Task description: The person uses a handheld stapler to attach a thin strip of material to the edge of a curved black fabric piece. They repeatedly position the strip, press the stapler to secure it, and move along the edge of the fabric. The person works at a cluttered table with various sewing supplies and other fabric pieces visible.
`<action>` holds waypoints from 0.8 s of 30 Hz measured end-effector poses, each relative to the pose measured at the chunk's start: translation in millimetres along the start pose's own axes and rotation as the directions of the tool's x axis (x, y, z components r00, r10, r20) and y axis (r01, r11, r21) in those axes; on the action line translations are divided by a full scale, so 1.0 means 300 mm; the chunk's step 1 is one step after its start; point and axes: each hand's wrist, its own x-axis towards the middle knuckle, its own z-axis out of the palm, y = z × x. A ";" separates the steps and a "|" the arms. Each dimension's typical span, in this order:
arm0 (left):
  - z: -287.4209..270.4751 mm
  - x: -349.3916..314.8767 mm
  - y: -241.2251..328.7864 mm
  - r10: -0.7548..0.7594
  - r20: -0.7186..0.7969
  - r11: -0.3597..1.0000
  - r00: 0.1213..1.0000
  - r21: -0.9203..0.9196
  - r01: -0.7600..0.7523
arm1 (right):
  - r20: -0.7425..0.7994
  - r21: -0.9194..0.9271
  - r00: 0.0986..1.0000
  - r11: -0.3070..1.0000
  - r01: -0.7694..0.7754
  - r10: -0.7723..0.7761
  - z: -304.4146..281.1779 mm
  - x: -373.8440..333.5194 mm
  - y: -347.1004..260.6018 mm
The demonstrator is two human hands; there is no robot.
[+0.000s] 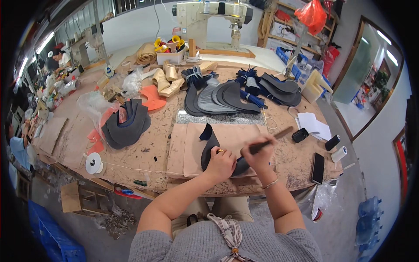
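Note:
A dark grey curved fabric piece point(212, 143) with a navy edge lies on the brown board in front of me, its upper tip folded over. My left hand point(221, 165) presses on its middle, fingers bent and gripping the edge. Just to the right, my right hand point(258, 153) is closed around a tool with a wooden handle point(283, 132), which points up to the right. The tool's working end is partly hidden by the hand and blurred. Between both hands, the piece's lower end point(241, 167) curves toward the right.
Stacks of grey curved pieces point(218, 97) lie behind the board, more point(126, 124) to the left. Around them are gold shoe parts point(168, 81), a white spool point(94, 163), a black phone point(317, 168), thread cones point(338, 154) and a black container point(300, 135). A sewing machine point(214, 26) stands behind.

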 end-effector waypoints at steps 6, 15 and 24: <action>-0.051 -0.008 -0.051 0.096 0.021 0.990 0.995 -0.102 -0.093 | 0.127 0.035 0.992 0.999 -0.017 0.012 0.005 -0.010 0.072; -0.032 -0.023 -0.033 0.001 0.029 0.995 1.000 -0.102 0.001 | 0.122 0.078 0.991 0.995 -0.057 0.047 -0.008 -0.003 0.035; 0.009 -0.004 0.006 -0.064 -0.017 0.991 0.998 -0.119 0.062 | 0.088 0.083 0.990 0.990 -0.118 0.110 0.013 -0.026 0.069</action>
